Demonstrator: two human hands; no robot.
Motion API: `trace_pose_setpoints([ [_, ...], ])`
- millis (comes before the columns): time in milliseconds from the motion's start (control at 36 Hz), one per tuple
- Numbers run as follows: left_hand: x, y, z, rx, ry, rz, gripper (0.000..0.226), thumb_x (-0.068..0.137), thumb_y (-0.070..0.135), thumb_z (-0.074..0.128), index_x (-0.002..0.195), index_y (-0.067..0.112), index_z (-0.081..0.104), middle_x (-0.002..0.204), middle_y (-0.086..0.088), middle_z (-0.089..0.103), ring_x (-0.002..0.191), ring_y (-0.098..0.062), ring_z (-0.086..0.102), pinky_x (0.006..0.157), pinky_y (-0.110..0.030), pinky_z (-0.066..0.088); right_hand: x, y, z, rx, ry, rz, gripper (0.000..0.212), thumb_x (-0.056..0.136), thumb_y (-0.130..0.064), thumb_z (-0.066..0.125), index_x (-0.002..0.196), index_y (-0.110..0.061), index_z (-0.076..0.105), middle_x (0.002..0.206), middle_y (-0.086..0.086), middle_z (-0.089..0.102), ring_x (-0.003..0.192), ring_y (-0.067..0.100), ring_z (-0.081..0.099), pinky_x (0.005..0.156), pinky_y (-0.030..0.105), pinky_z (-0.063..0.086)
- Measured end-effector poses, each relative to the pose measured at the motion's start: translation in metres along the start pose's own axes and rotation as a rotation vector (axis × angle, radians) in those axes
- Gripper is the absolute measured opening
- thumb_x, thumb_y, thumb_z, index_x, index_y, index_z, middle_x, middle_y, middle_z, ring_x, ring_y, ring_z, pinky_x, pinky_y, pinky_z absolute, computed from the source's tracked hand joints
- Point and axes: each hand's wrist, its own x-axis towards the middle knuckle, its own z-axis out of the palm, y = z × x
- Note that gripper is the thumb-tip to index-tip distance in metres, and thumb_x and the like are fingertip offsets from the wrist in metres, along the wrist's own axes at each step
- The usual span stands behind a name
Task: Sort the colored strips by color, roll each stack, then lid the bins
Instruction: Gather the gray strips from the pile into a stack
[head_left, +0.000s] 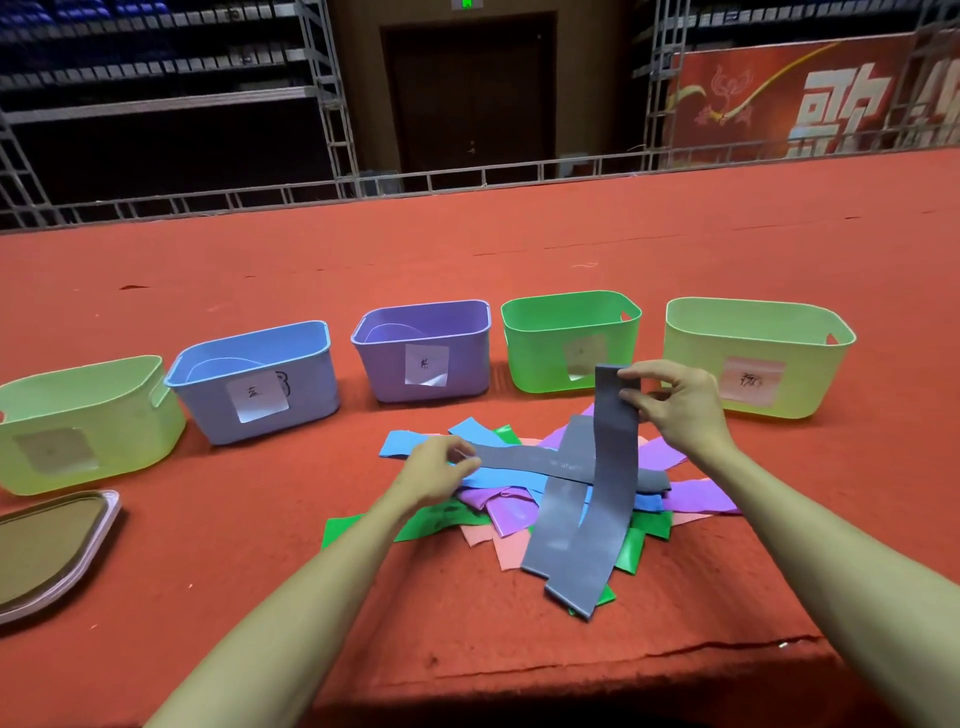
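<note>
Your forearms (291, 613) reached in from 6 o'clock to the pile of coloured strips (506, 519) on the red carpet (260, 519). Your right hand (675, 410), at 2 o'clock of the pile, pinched the top end of a grey strip (613, 467) that hung down over the heap. Your left hand (436, 467), at 9 o'clock, pinched the end of a second grey strip (540, 465) lying flat across the pile. Five bins (423, 312) stood in a row at 12 o'clock; a lid (47, 551) lay at 8 o'clock.

Red carpet (519, 249) is spreading wide, metal railing (430, 181) is running across at twelve o'clock, red banner (779, 104) is hanging at two o'clock
</note>
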Motion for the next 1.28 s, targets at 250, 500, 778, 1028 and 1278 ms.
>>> trace_pose_setpoints([
  [250, 0.037, -0.027, 0.006, 0.129, 0.072, -0.126, 0.029, 0.090, 0.022, 0.062, 0.114, 0.007, 0.063, 0.107, -0.013, 0.067, 0.102, -0.028, 0.061, 0.087, -0.030, 0.041, 0.003, 0.011, 0.013, -0.020, -0.059, -0.048, 0.032, 0.074, 0.007, 0.074, 0.092, -0.019, 0.071, 0.092, 0.002, 0.070, 0.067, -0.010, 0.061, 0.064, 0.022, 0.054],
  [500, 0.049, -0.032, 0.028, 0.341, 0.070, -0.011, 0.032, 0.085, 0.023, 0.065, 0.115, 0.011, 0.062, 0.104, -0.013, 0.066, 0.104, -0.032, 0.057, 0.091, -0.037, 0.037, 0.000, 0.026, 0.020, -0.047, -0.064, -0.074, 0.031, 0.074, 0.007, 0.073, 0.092, -0.019, 0.073, 0.092, -0.005, 0.069, 0.061, 0.008, 0.063, 0.060, 0.025, 0.054],
  [778, 0.046, -0.029, 0.030, 0.049, 0.196, -0.031, 0.037, 0.078, -0.006, 0.062, 0.112, 0.009, 0.062, 0.086, -0.009, 0.062, 0.087, -0.029, 0.059, 0.083, -0.034, 0.044, -0.005, 0.023, 0.014, -0.055, -0.052, -0.118, 0.028, 0.076, 0.009, 0.070, 0.091, -0.014, 0.074, 0.092, -0.006, 0.069, 0.072, -0.007, 0.061, 0.069, 0.019, 0.054],
  [1028, 0.045, 0.002, 0.011, -0.203, 0.273, -0.045, 0.024, 0.079, -0.008, 0.063, 0.087, 0.014, 0.060, 0.081, -0.003, 0.064, 0.069, -0.014, 0.059, 0.070, -0.027, 0.050, 0.000, 0.000, 0.001, 0.074, -0.031, -0.144, 0.035, 0.075, 0.009, 0.071, 0.096, -0.018, 0.070, 0.091, -0.004, 0.069, 0.079, -0.009, 0.064, 0.069, 0.015, 0.053],
  [1278, 0.030, 0.064, -0.026, -0.406, 0.342, 0.115, 0.024, 0.078, -0.013, 0.060, 0.084, 0.011, 0.058, 0.072, 0.001, 0.066, 0.061, -0.004, 0.061, 0.063, -0.015, 0.051, 0.008, -0.046, -0.007, 0.178, -0.027, -0.272, 0.031, 0.073, 0.008, 0.072, 0.094, -0.014, 0.071, 0.088, -0.021, 0.069, 0.077, -0.001, 0.064, 0.070, 0.021, 0.055],
])
